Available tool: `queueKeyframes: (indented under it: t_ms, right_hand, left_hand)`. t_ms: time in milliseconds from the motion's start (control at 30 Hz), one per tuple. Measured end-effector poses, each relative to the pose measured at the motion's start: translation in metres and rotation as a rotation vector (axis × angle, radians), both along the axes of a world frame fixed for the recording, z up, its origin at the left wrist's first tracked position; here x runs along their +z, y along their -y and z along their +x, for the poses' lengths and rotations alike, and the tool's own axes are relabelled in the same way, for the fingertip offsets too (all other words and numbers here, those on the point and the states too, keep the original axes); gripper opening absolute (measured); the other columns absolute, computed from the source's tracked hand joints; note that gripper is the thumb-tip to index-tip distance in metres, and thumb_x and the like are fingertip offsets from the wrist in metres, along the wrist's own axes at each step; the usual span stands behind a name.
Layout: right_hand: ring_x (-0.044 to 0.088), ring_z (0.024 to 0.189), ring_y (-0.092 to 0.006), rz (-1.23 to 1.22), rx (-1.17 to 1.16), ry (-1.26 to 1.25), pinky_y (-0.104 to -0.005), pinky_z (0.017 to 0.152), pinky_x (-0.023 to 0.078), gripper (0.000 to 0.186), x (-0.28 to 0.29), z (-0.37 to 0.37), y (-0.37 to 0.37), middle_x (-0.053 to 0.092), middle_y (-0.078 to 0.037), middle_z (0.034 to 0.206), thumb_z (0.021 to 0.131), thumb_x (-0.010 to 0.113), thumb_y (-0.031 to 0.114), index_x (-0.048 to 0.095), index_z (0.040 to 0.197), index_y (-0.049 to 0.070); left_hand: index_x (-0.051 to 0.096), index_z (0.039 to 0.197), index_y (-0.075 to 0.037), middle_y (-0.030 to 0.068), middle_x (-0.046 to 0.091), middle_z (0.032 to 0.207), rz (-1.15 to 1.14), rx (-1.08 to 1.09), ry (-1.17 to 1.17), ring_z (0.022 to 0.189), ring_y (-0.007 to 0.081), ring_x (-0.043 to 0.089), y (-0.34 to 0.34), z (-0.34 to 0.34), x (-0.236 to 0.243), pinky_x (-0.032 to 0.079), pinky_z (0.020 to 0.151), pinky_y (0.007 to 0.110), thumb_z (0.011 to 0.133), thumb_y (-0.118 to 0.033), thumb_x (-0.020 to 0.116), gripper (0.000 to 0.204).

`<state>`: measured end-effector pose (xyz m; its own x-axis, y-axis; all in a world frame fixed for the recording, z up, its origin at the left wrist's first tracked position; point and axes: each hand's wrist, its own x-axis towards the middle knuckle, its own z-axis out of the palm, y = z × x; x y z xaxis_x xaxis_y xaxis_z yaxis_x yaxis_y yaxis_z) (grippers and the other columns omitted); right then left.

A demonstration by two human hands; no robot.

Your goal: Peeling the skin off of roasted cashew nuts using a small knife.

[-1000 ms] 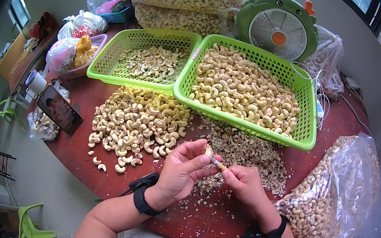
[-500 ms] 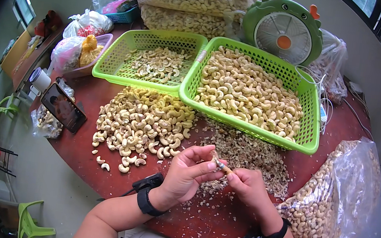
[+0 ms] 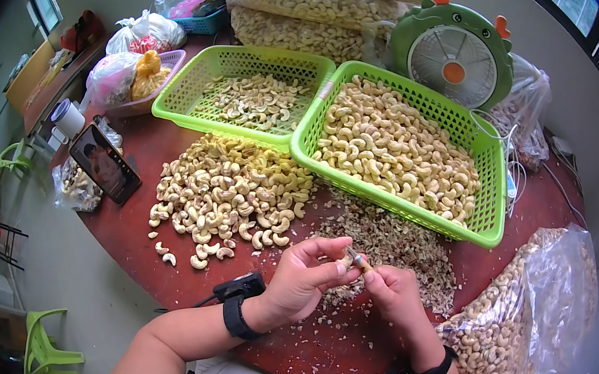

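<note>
My left hand [image 3: 307, 275] is closed in a pinch, thumb against fingers, around what looks like a cashew nut, mostly hidden by the fingertips. My right hand [image 3: 393, 292] grips a small knife [image 3: 361, 262] by its short wooden handle. Its metal end reaches in between the left fingertips. Both hands hover over a heap of brownish skin flakes and crumbs [image 3: 390, 244]. To their left on the table lies a loose pile of cashews [image 3: 231, 189], some with skin patches.
Two green plastic baskets stand behind: the left basket [image 3: 174, 106] holds fewer cashews, the right basket [image 3: 493, 220] many. A large clear bag of cashews [image 3: 500, 327] sits at right. A phone [image 3: 104, 161] leans at left. A green fan [image 3: 453, 56] and stacked nut bags [image 3: 316, 4] are at the back.
Both hands stay together, with the knife's metal end now tilted more steeply between the left fingertips. The whole view has shifted slightly; the baskets and pile look unchanged.
</note>
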<state>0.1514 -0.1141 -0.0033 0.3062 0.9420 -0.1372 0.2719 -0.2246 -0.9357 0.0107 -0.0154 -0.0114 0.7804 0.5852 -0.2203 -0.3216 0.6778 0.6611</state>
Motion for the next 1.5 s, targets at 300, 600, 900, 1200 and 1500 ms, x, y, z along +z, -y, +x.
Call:
queueKeyframes:
  t_ms: [300, 600, 900, 1200, 1500]
  right_hand:
    - [0.051, 0.046, -0.0098, -0.010, 0.026, 0.077, -0.0251, 0.044, 0.039, 0.036, -0.003, 0.001, -0.001, 0.052, -0.005, 0.049, 0.081, 0.051, 0.032, 0.055, 0.062, 0.002]
    - [0.050, 0.045, -0.0105, -0.016, 0.043, 0.104, -0.0260, 0.043, 0.038, 0.036, -0.004, 0.002, -0.001, 0.051, -0.006, 0.048, 0.081, 0.051, 0.033, 0.055, 0.063, 0.001]
    - [0.049, 0.044, -0.0105, -0.039, 0.000, 0.109, -0.0261, 0.043, 0.038, 0.036, -0.002, 0.001, -0.002, 0.051, -0.006, 0.048, 0.080, 0.051, 0.031, 0.054, 0.060, 0.001]
    - [0.046, 0.042, -0.0106, -0.022, 0.014, 0.149, -0.0267, 0.042, 0.036, 0.035, -0.005, 0.000, -0.002, 0.047, -0.006, 0.046, 0.079, 0.052, 0.030, 0.053, 0.060, 0.001]
    - [0.044, 0.042, -0.0111, 0.000, -0.017, 0.120, -0.0273, 0.042, 0.036, 0.036, -0.004, -0.001, -0.003, 0.046, -0.006, 0.045, 0.080, 0.051, 0.031, 0.053, 0.060, 0.001]
  left_hand:
    - [0.048, 0.102, -0.004, 0.0091, 0.055, 0.094, -0.009, 0.073, -0.025, 0.092, 0.0240, 0.056, -0.004, 0.002, 0.006, 0.051, 0.077, 0.036, 0.077, 0.003, 0.053, 0.027]
    - [0.050, 0.095, -0.003, 0.0081, 0.054, 0.092, 0.055, 0.078, -0.026, 0.088, 0.0201, 0.056, -0.003, 0.000, 0.006, 0.052, 0.076, 0.036, 0.076, 0.004, 0.053, 0.020]
    - [0.051, 0.096, -0.002, 0.0075, 0.054, 0.091, 0.009, 0.110, -0.058, 0.086, 0.0181, 0.056, 0.000, 0.003, 0.004, 0.052, 0.075, 0.034, 0.076, 0.002, 0.055, 0.021]
    - [0.052, 0.094, -0.002, 0.0073, 0.054, 0.089, 0.048, 0.131, -0.044, 0.082, 0.0170, 0.057, 0.000, 0.001, 0.006, 0.053, 0.074, 0.034, 0.075, 0.003, 0.056, 0.020]
    - [0.051, 0.095, -0.001, 0.0075, 0.054, 0.088, 0.015, 0.107, -0.030, 0.085, 0.0183, 0.056, 0.003, 0.001, 0.001, 0.051, 0.078, 0.036, 0.077, 0.002, 0.054, 0.019]
